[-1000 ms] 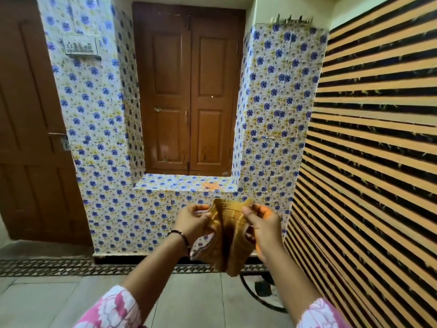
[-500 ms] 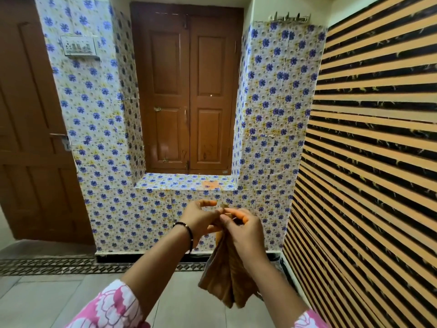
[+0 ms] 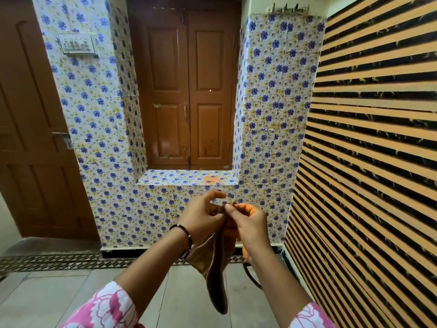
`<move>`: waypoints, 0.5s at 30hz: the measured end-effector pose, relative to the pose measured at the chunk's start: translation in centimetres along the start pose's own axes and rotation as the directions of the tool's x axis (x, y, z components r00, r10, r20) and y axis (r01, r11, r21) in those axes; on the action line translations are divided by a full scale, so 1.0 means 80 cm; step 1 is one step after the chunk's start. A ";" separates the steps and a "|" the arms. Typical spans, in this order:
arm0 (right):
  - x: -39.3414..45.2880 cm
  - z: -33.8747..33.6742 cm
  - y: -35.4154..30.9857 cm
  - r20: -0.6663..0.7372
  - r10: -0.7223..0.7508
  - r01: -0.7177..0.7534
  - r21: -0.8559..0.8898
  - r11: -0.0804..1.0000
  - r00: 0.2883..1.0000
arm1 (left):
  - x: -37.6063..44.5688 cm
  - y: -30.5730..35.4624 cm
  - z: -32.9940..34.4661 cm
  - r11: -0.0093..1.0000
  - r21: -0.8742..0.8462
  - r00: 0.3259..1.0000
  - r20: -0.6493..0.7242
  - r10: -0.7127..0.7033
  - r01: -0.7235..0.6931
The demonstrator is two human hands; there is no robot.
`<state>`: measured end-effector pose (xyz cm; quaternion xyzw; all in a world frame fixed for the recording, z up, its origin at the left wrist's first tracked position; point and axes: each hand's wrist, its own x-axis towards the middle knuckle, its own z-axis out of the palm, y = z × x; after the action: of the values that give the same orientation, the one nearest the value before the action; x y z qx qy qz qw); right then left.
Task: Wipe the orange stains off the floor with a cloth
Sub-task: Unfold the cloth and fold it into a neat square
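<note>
Holding one cloth (image 3: pixel 216 278) up at chest height, both hands are pinching its top edge together, near 6 o'clock of the view. The left hand (image 3: pixel 201 218) is nipping the edge between thumb and forefinger, its other fingers arched loosely above. The right hand (image 3: pixel 246 223) is pinching the same edge just at 3 o'clock of the left, fingertips (image 3: pixel 228 207) touching the cloth where the two hands meet. The cloth is hanging down between the wrists in long folds, its tail pointing to 6 o'clock, well off the floor (image 3: pixel 71 297). Judgement: the person is gathering or refolding it into a pad before wiping, hence the matched pinch at one edge.

Count: one cloth, two hands, one bracelet (image 3: pixel 184 235) on the left wrist. One orange stain (image 3: pixel 211 179) is showing on the ledge (image 3: pixel 170 177) at 12 o'clock from the hands; orange is also colouring the right hand's fingers. No stain is plainly showing on the floor tiles; a small orange patch is peeking out below the right wrist, but what it is I cannot tell. Wiping is not yet begun.
</note>
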<state>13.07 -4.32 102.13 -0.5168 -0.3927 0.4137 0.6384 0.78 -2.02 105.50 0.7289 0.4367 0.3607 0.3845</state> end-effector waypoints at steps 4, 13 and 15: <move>-0.006 -0.004 0.002 -0.023 0.002 -0.002 0.019 1.000 1.000 | -0.003 -0.010 0.001 0.989 -0.118 0.990 -0.093 -0.104 0.092; -0.033 0.000 0.012 0.092 -0.122 0.144 -0.289 0.947 0.988 | -0.002 -0.018 0.005 0.883 -0.410 0.946 -0.122 -0.301 0.229; -0.040 0.004 0.019 0.072 -0.130 0.145 -0.298 0.943 0.989 | -0.001 -0.022 0.006 0.886 -0.401 0.948 -0.111 -0.298 0.232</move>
<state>11.47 -6.98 100.47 -0.5692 -0.5026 0.3161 0.5687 0.54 -1.66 103.76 0.5396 0.4847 0.4436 0.5264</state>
